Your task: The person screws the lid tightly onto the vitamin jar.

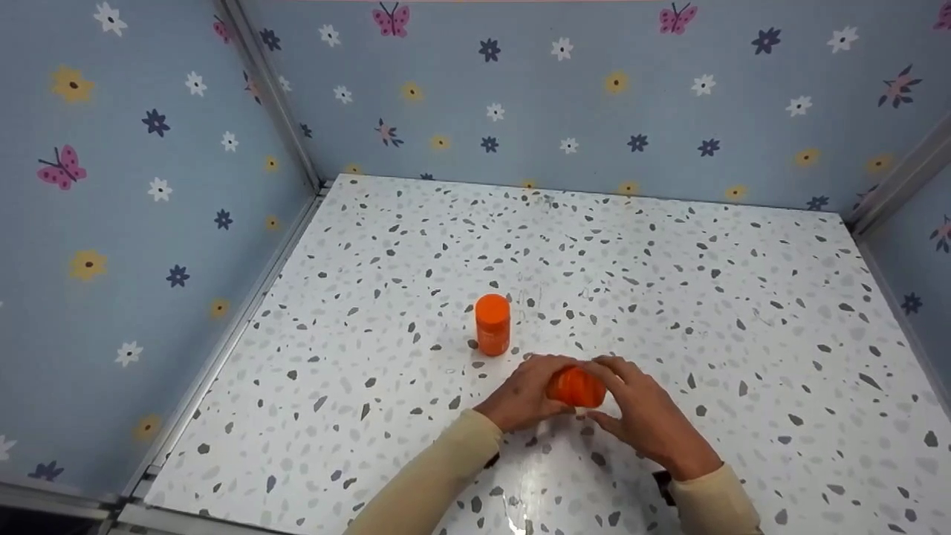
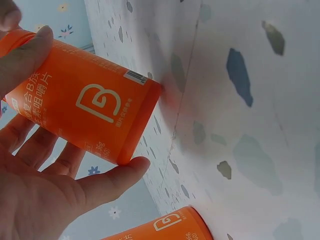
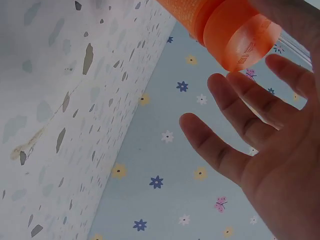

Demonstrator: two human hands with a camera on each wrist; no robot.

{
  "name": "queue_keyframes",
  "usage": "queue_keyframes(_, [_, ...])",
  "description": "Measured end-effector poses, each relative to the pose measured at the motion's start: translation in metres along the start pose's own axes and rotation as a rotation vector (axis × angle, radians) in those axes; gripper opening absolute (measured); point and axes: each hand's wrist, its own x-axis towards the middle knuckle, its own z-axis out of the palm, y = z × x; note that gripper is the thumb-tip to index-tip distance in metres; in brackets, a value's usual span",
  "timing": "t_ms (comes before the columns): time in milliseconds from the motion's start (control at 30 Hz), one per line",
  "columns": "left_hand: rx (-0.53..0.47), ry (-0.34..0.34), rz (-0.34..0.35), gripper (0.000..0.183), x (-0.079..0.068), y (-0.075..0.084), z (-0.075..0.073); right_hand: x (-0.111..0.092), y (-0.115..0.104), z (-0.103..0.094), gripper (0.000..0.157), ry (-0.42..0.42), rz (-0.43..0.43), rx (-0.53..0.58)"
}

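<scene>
My left hand [image 1: 529,392] grips an orange vitamin bottle [image 2: 100,100] with white lettering, its thumb across the front and its fingers curled behind. One finger lies under the base. The bottle is tilted, and its ribbed cap [image 3: 240,37] shows raised markings on top in the right wrist view. My right hand [image 1: 645,414] is at the cap end, its fingers [image 3: 215,145] loosely spread and slightly bent. Its thumb side reaches the cap; whether it presses there is unclear. A second orange bottle [image 1: 492,327] stands upright just beyond my left hand.
The white speckled tabletop [image 1: 631,282] stretches out around both hands. Blue flower-and-butterfly panels [image 1: 520,89] rise at the back and sides, with metal frame strips [image 1: 271,96] at the corners.
</scene>
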Motion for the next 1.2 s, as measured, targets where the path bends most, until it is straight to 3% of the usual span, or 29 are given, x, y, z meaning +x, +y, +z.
queue_keyframes(133, [-0.020,0.004,0.012,0.057,0.0015,-0.0003,0.0000,0.0001,-0.0007,-0.0008,0.064,0.002,-0.005,-0.003])
queue_keyframes(300, [-0.007,0.011,0.043,0.057,0.0018,-0.0007,0.0007,0.0005,-0.0042,-0.0020,0.060,-0.038,0.102,-0.015])
queue_keyframes(500, [0.000,0.001,0.013,0.059,0.0000,0.0001,0.0011,0.0035,-0.0076,-0.0003,0.051,-0.077,0.232,0.003])
queue_keyframes(600, [0.000,0.000,0.006,0.059,-0.0001,0.0003,0.0007,0.0040,-0.0082,0.0004,0.053,-0.091,0.264,0.006])
queue_keyframes(700, [0.004,-0.005,0.000,0.059,-0.0002,0.0005,0.0001,0.0025,-0.0074,0.0008,0.068,-0.089,0.253,-0.017])
queue_keyframes(833, [0.002,-0.011,-0.002,0.059,-0.0001,0.0002,0.0002,0.0000,-0.0054,0.0007,0.081,-0.046,0.158,-0.034])
queue_keyframes(1000, [-0.030,-0.015,-0.011,0.059,0.0006,-0.0003,0.0003,0.0001,-0.0035,0.0003,0.070,-0.009,0.035,-0.035])
queue_keyframes(1200, [-0.026,0.000,0.030,0.058,0.0006,-0.0002,0.0010,-0.0007,-0.0038,0.0002,0.059,-0.014,0.055,-0.059])
